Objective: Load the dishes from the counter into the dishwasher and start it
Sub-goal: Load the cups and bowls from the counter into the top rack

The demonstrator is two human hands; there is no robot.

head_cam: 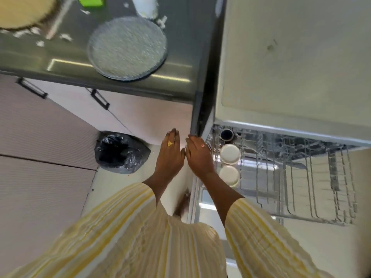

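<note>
Yellow-striped sleeves (140,227) stretched forward; left hand (170,155) and right hand (198,155) lay side by side, palms down, fingers straight, holding nothing. Right of them the dishwasher rack (301,177) stood pulled out with two round white dishes (230,154); a textured plate (127,48) sat on the counter (180,57)

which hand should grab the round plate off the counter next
Probably the left hand: it is empty, open and on the counter side, below the round plate. The right hand is over by the dishwasher rack, farther from the plate.
</note>
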